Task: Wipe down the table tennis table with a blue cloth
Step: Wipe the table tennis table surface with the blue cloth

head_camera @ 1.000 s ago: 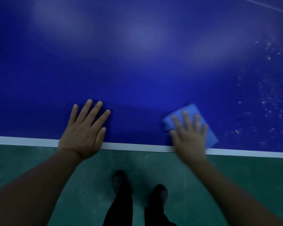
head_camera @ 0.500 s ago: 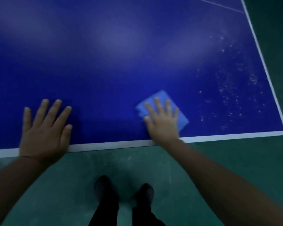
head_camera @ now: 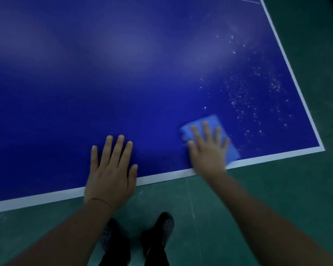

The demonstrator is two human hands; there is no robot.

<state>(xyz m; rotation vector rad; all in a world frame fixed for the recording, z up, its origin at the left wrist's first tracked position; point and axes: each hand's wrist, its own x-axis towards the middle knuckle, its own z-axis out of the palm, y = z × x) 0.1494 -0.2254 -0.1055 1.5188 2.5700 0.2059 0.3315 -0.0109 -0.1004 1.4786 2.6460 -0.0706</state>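
— Dim hall, green floor (head_camera: 277, 189), and that big table tennis table (head_camera: 123, 83) filling nearly everything in front of the person. Can you see where the blue cloth (head_camera: 217, 123) is?

— Near the table's right-hand corner, just inside the white edge line (head_camera: 161, 176). It's folded into a rough rectangle, long axis running from the near edge up and away to the left. The right hand (head_camera: 208, 152) lies flat on top of it, fingers straight and slightly spread, pressing rather than gripping.

— And the other hand?

— The left hand (head_camera: 112, 169) is flat on bare table, fingers straight and apart, holding nothing. It straddles the edge line, well apart from the cloth, so I'd guess it's just a brace.

— What's left to wipe?

— See the white specks (head_camera: 244, 100)? They lie beyond the fingertips and off to the right, between the cloth and the side line. The nearest ones sit close to the cloth's far corner. The right hand is plainly the nearer one, so I'd judge the next push goes forward and right, into that patch.

— Is the cloth touching any specks already?

— Hard to say; that hand is a bit blurred, and the grains are tiny. The stretch toward the left looks free of specks, though glare could hide something there.
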